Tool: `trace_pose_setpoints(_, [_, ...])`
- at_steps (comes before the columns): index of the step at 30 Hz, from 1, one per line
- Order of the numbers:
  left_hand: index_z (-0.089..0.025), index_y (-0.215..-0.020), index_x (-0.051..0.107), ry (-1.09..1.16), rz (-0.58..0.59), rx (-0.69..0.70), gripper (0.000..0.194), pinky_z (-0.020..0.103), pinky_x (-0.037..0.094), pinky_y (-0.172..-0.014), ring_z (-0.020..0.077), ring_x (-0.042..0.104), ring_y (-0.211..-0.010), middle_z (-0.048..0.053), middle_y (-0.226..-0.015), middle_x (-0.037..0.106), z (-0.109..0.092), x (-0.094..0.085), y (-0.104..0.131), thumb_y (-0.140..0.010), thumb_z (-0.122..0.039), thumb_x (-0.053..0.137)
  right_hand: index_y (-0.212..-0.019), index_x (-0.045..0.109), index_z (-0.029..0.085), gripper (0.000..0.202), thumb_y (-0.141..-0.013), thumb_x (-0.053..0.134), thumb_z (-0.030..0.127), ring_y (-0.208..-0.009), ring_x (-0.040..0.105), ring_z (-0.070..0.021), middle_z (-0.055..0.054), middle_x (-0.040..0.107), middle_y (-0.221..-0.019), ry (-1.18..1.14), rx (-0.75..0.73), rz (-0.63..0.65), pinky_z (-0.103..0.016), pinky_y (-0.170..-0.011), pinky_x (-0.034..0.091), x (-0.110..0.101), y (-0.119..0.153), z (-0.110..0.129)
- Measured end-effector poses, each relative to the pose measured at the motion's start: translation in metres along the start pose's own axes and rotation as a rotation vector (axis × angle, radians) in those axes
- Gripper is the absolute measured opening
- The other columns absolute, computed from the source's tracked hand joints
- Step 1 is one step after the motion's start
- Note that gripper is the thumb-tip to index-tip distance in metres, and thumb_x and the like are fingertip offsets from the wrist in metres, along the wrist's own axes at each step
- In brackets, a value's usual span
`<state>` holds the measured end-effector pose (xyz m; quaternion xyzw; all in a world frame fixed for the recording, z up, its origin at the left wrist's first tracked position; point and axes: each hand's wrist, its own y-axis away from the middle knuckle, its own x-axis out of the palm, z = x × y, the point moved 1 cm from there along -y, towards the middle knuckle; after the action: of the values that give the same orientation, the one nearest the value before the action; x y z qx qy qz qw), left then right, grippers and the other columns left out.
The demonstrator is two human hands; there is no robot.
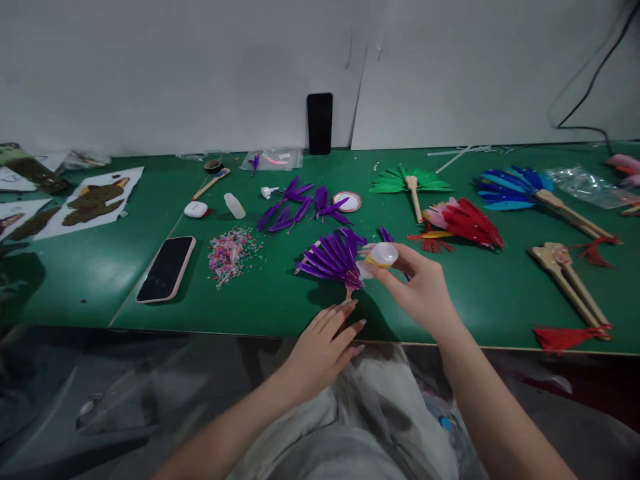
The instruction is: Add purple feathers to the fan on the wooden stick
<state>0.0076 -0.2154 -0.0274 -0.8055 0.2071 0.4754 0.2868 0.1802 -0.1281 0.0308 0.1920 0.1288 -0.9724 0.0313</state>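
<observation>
A purple feather fan (pixel 330 261) lies on the green table, its feathers spread away from me. My left hand (pixel 325 343) rests at the near edge, fingers curved over the fan's wooden handle (pixel 349 293), most of which is hidden. Tilted in the grip of my right hand (pixel 417 283) is a small glue bottle (pixel 384 254) with a translucent base and yellow label. The bottle's lower end meets or nearly touches the fan where the feathers join the handle. Behind the fan lie loose purple feathers (pixel 285 212) and a small white round lid or dish (pixel 347 201).
Left of the fan are a sequin pile (pixel 230 255), a phone (pixel 167 269), an earbud case (pixel 196 209) and a brush (pixel 211 183). Green (pixel 413 185), red (pixel 465 223) and blue (pixel 517 189) feather fans lie right, near a bare wooden handle (pixel 567 283). Another phone (pixel 320 124) leans against the wall.
</observation>
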Motion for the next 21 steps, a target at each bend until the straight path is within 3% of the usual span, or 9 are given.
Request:
trace_pose_setpoints(6, [-0.014,-0.128,0.047,0.003,0.005,-0.005,0.037,0.045,0.039,-0.105,0.0243,0.031,-0.137,0.018,-0.143,0.04,0.0,0.0,0.001,-0.093,-0.027,0.045,-0.091,0.065,0.018,0.024,-0.072,0.07,0.032,-0.086,0.069,-0.0229,-0.007,0.073,-0.092,-0.208,0.067,-0.011,-0.036,-0.082,0.055,0.017,-0.005,0.0])
trace_pose_setpoints(21, [-0.013,-0.129,0.045,-0.004,0.031,0.011,0.039,0.047,0.038,-0.106,0.0263,0.029,-0.137,0.019,-0.143,0.039,0.001,-0.001,0.002,-0.092,-0.025,0.046,-0.096,0.064,0.019,0.022,-0.077,0.066,0.031,-0.089,0.068,-0.0235,-0.007,0.072,-0.096,-0.049,0.044,0.083,-0.035,-0.081,0.053,0.017,-0.001,0.0])
